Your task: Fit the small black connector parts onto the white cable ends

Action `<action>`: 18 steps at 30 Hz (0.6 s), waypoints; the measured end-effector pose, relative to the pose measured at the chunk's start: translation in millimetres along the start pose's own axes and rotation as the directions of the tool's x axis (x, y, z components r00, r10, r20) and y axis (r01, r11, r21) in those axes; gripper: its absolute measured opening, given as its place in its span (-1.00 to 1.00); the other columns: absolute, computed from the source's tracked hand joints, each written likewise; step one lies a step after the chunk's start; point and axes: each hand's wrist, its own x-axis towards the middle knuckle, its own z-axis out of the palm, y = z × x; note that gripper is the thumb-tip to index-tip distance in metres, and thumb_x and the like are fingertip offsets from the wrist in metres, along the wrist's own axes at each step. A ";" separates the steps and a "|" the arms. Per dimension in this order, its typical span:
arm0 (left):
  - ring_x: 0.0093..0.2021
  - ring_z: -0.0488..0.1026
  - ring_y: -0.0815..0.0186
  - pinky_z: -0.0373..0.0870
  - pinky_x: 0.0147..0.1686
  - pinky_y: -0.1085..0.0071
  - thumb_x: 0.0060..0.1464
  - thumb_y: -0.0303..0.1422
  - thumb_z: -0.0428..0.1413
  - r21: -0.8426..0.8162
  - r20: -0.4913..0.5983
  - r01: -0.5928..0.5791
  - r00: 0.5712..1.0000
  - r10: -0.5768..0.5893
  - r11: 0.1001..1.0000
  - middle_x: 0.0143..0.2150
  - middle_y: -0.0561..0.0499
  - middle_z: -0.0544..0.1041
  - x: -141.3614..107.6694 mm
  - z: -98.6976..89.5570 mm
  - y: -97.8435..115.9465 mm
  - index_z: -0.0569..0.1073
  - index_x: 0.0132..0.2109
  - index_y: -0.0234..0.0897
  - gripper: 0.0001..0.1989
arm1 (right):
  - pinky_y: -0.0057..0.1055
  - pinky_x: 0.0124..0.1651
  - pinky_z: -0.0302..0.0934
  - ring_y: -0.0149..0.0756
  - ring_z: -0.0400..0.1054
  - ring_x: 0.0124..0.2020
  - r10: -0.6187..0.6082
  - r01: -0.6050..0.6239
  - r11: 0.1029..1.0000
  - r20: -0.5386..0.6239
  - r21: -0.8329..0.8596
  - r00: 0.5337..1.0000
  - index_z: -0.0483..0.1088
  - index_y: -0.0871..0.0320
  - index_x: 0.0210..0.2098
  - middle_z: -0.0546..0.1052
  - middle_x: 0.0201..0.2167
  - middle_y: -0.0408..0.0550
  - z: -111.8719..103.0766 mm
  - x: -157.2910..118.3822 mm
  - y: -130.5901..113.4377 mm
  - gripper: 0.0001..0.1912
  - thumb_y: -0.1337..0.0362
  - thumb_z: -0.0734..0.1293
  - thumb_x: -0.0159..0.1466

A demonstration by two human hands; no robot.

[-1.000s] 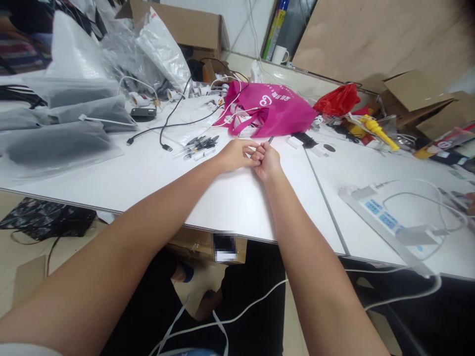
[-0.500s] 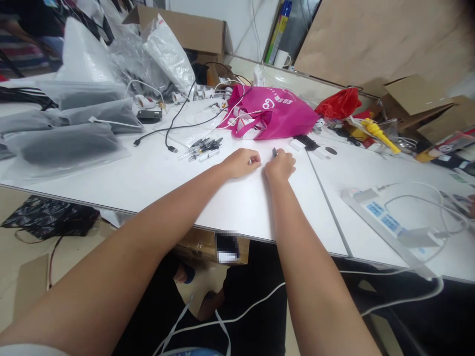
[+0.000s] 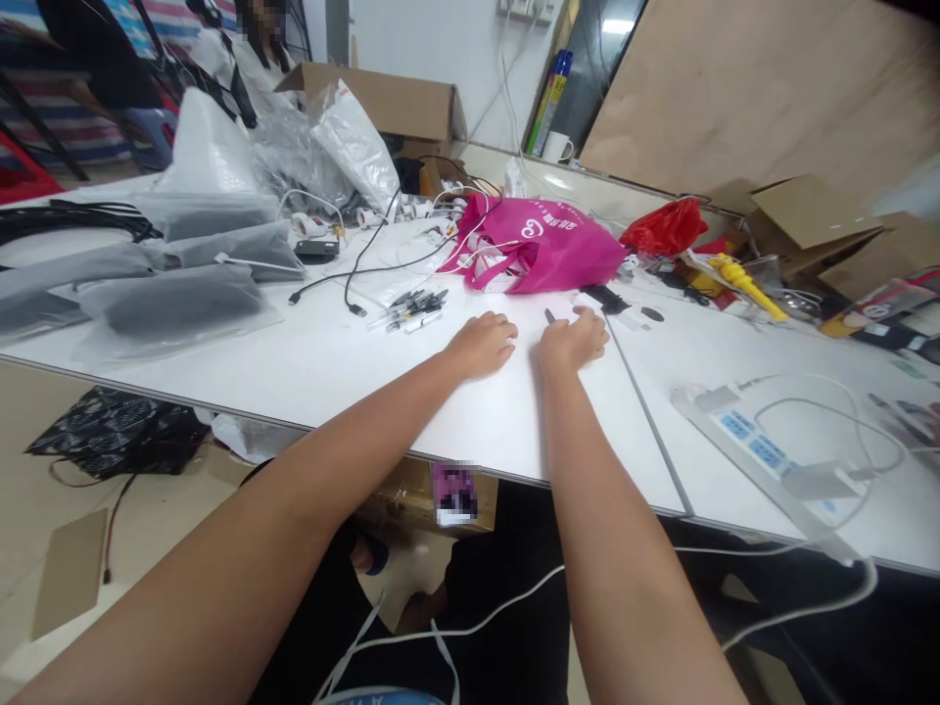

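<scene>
My right hand [image 3: 574,341] is closed around a pen [image 3: 550,316], whose dark end pokes out on the thumb side; the rest is hidden in the palm. Its fingertips are near the dark flat piece [image 3: 606,299] beside the pink bag. My left hand [image 3: 483,346] rests on the white table [image 3: 470,421] with fingers loosely bent and apart, and nothing shows in it. To its left lies a loose pile of pens [image 3: 417,308] with clear barrels and dark ends.
Behind my hands slumps a pink bag [image 3: 580,250]. Grey packets [image 3: 176,308] and black cables [image 3: 356,307] lie at left. A power strip [image 3: 756,441] with white cords sits at right, beyond the table seam. People are in the far left background.
The view has shifted, so the scene sits a little lower. My right hand has moved right, over where a small white block lay. My left fingers have loosened from a curl.
</scene>
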 end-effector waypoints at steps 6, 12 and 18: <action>0.32 0.36 -0.14 0.29 0.23 -0.09 0.31 -0.46 0.06 0.166 -0.242 0.306 0.934 -0.262 0.937 0.24 -0.30 0.53 -11.8 -30.8 -25.0 0.53 0.16 -0.26 -0.67 | 0.07 0.30 0.13 0.13 0.31 0.23 -0.238 0.237 0.971 0.029 0.039 0.971 0.50 0.17 0.01 0.54 0.12 0.23 -3.0 -9.6 -7.2 -0.64 0.42 0.21 0.29; 0.18 0.39 -0.19 0.28 0.16 -0.11 0.31 -0.21 0.14 0.081 -0.378 0.487 0.822 -0.425 0.870 0.03 -0.29 0.57 -39.6 -59.3 -56.5 0.50 -0.17 -0.22 -0.82 | 0.06 0.30 0.11 0.11 0.29 0.22 -0.209 0.205 0.977 0.065 0.059 0.976 0.48 0.17 0.00 0.54 0.09 0.24 -2.0 -7.6 -11.8 -0.64 0.44 0.18 0.30; -0.02 0.43 -0.02 0.27 0.10 0.00 0.40 -0.27 -0.11 0.103 -0.447 0.494 0.798 -0.404 0.863 -0.19 -0.23 0.59 -63.3 -74.9 -71.1 0.39 -0.39 -0.19 -0.63 | -0.08 0.28 0.18 0.00 0.35 0.09 -0.469 0.421 0.879 0.239 0.224 0.851 0.45 0.14 -0.14 0.56 -0.05 0.19 7.4 -20.3 -12.6 -0.74 0.43 0.17 0.29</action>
